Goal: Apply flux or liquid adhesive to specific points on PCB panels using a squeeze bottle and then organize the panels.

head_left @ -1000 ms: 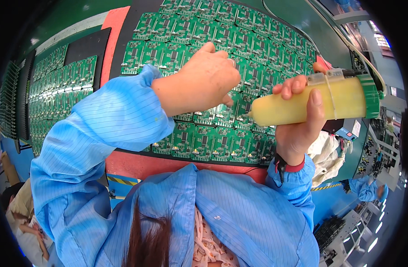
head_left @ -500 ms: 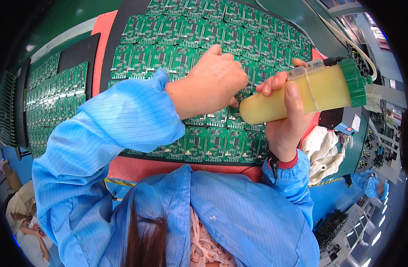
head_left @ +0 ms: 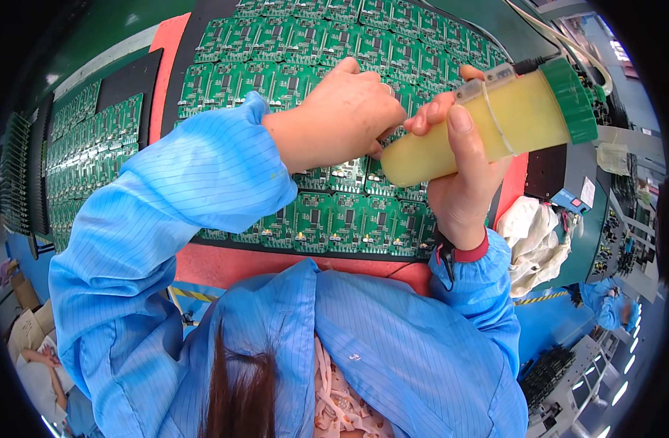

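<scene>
My right hand [head_left: 469, 157] is wrapped round a translucent bottle [head_left: 440, 150] of yellowish contents. The bottle lies tilted, its rounded end toward my left hand and its green cap [head_left: 571, 98] at the upper right. A band ties a small clear piece [head_left: 487, 80] with a black cable to its side. My left hand [head_left: 349, 109] is closed over the rows of green circuit boards [head_left: 312, 219], fingers curled downward just left of the bottle's rounded end. What its fingertips hold, if anything, is hidden beneath the hand.
The boards lie on a black sheet above a red mat [head_left: 225, 266]. More boards fill a dark panel [head_left: 130, 66] at the left. To the right are a crumpled white cloth [head_left: 535, 244] and a black box [head_left: 550, 175]. Another person in blue [head_left: 604, 303] is at the far right.
Both hands appear slightly higher in the picture, and the bottle has shifted a little up and left with its cap end raised. Each hand keeps about the same pose.
</scene>
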A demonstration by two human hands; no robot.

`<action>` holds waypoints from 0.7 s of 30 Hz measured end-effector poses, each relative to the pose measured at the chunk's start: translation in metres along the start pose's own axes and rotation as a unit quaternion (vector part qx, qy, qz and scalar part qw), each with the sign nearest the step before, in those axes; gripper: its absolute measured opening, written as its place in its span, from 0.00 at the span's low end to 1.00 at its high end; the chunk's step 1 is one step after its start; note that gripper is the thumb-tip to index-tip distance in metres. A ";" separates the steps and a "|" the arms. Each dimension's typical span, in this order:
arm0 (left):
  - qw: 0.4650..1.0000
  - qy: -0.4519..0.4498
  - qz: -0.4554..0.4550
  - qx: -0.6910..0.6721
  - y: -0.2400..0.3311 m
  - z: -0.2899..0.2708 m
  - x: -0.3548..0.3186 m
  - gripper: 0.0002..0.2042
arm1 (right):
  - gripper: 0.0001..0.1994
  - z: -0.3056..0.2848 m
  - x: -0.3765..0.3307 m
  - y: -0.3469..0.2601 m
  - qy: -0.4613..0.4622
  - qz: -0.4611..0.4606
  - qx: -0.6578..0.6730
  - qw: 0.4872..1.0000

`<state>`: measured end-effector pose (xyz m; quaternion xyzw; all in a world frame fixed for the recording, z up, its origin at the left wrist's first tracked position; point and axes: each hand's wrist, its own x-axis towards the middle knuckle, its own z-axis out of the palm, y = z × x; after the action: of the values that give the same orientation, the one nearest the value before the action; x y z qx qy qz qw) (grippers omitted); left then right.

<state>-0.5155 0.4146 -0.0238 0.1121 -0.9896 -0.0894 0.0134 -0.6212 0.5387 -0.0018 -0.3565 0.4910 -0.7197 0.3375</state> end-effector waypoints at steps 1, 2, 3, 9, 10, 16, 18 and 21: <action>1.000 0.006 0.009 -0.009 0.000 0.001 0.001 0.10 | 0.26 -0.001 0.000 0.000 -0.003 0.000 0.004 1.000; 1.000 0.012 0.018 -0.018 -0.001 0.002 0.001 0.11 | 0.26 -0.003 0.001 0.000 -0.006 -0.001 0.008 1.000; 0.999 0.019 0.027 -0.027 0.000 0.003 0.002 0.11 | 0.26 -0.005 0.001 0.000 -0.009 -0.002 0.012 1.000; 0.997 0.031 0.065 -0.036 -0.001 0.002 0.002 0.11 | 0.26 -0.033 0.004 -0.018 -0.009 -0.025 0.156 0.987; 0.996 0.035 0.065 -0.050 0.000 0.000 0.005 0.10 | 0.26 -0.038 0.002 -0.023 -0.006 -0.031 0.139 0.990; 0.993 0.030 0.071 -0.095 0.012 0.001 0.031 0.09 | 0.26 -0.046 -0.003 -0.025 0.034 -0.052 0.093 0.994; 0.992 0.016 0.076 -0.095 0.017 0.004 0.043 0.10 | 0.26 -0.044 -0.003 -0.019 0.063 -0.053 0.102 0.991; 0.994 -0.020 0.063 -0.081 0.020 0.004 0.048 0.09 | 0.26 -0.045 -0.002 -0.013 0.060 -0.045 0.076 0.994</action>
<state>-0.5667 0.4234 -0.0235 0.0458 -0.9842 -0.1709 0.0078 -0.6599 0.5653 -0.0019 -0.3072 0.4379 -0.7895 0.3009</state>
